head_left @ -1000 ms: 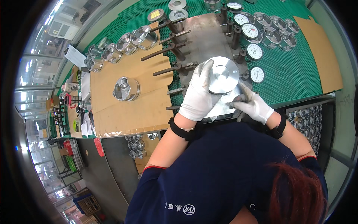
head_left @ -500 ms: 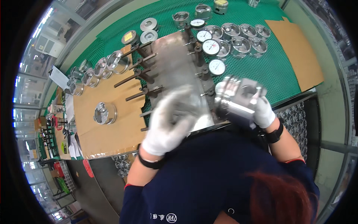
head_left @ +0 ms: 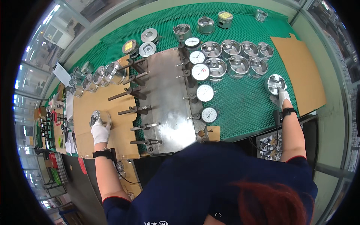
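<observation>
So the bench is pretty crowded: a green mesh mat [head_left: 240, 101] covers most of it, with a bare steel fixture plate [head_left: 167, 101] down the middle. Dark pegs [head_left: 129, 93] stick out of the plate's left side, and a column of round white dial gauges [head_left: 200, 72] runs down its right side. Beyond the gauges sits a cluster of shiny metal pistons [head_left: 234, 56] packed close together, with a few more loose ones along the far edge of the mat. Another row of pistons [head_left: 93, 77] lines the far left. That whole fixture sits between the two hands, so the arms are spread wide apart.

Left hand [head_left: 100, 131], in a white glove, is stretched out over the brown cardboard sheet [head_left: 84, 108] on the left, fingers curled onto a silvery piston [head_left: 98, 118] that rests on the cardboard. Looks like a loose grip on it, but how tight I can't tell.

Right hand [head_left: 283, 95], also gloved, reaches far right, fingers touching the near edge of another piston [head_left: 274, 83] sitting on the green mat just beside a second cardboard sheet [head_left: 300, 71]. Can't tell whether it's actually clamped or just resting there.

Both wrists have black bands. A couple of the far pistons carry yellowish square labels [head_left: 225, 15] on top, and a white sheet [head_left: 62, 73] lies at the far left.
</observation>
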`<state>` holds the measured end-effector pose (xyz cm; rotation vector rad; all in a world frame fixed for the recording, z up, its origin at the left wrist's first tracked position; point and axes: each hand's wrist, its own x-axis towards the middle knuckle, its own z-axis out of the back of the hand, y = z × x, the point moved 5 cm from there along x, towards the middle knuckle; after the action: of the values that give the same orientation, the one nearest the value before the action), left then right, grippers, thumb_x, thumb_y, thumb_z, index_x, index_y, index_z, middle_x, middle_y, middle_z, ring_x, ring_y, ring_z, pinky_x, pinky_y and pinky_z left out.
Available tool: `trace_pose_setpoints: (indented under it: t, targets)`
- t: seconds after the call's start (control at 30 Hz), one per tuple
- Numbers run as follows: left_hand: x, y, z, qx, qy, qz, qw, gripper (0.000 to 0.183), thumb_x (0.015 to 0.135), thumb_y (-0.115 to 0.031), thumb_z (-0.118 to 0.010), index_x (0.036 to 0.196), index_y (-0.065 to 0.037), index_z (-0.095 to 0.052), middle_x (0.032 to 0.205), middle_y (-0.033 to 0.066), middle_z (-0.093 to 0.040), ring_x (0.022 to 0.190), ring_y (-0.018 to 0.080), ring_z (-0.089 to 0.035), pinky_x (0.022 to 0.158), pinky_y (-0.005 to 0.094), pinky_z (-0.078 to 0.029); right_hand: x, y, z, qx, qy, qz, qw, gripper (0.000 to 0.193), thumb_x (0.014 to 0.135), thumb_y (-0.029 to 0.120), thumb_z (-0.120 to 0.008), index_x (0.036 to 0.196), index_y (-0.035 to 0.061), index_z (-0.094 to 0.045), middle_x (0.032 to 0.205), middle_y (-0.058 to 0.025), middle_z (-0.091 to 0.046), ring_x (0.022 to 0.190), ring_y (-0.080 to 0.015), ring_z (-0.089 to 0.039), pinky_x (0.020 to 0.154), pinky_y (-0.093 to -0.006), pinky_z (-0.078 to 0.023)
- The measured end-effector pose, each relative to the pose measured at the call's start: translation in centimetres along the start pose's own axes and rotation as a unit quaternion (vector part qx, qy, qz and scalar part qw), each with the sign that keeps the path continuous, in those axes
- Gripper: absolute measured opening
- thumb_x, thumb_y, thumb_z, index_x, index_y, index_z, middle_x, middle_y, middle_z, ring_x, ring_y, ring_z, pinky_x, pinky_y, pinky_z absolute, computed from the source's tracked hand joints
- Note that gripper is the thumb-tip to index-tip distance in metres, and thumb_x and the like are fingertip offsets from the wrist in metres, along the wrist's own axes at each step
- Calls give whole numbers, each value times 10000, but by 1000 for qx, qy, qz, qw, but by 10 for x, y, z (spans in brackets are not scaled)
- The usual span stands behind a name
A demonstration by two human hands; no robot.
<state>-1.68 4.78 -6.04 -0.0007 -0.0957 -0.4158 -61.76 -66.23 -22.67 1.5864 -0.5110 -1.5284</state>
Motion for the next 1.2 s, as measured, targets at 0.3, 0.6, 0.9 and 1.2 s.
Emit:
trace_pose_setpoints:
  t: [0.3, 0.6, 0.9, 1.2]
  targets:
    - [-14, -20, 10, 40, 40, 69, 996, 492, 873, -343, -727, 1165, 47, -654, 980, 269, -712, 938, 436, -689, 860, 455, -549, 44, 60, -46, 54, -59, 51, 996, 432, 969, 463, -594, 1152, 76, -647, 988, -128, -703, 762, -260, -699, 659, -396, -602]
    - [-103, 37, 12, -406, 120, 265, 866, 506, 930, -364, -650, 1153, 89, -674, 996, 162, -720, 908, 233, -676, 787, 380, -537, -131, 57, -102, 49, 40, 279, 958, 494, 1026, 272, -599, 1450, 43, -494, 1211, -143, -637, 980, -243, -682, 872, -352, -562]
    - [-151, -136, 138, -752, 278, 98, 590, 296, 947, -219, -621, 1065, 39, -706, 946, 82, -717, 855, 170, -674, 722, 292, -526, -388, 51, -293, -211, 524, 283, 775, 638, 941, 183, -710, 1494, -1, -451, 1220, -149, -652, 1055, -221, -682, 942, -326, -539]
    - [-162, -176, 66, -327, 137, -334, 873, 434, 901, -128, -680, 1294, 22, -573, 1058, 192, -677, 904, 323, -689, 793, 379, -563, -438, 17, -342, -319, 388, 542, 674, 1151, 613, 319, -929, 1537, -5, -324, 1305, -235, -527, 1213, -411, -526, 1044, -458, -442]
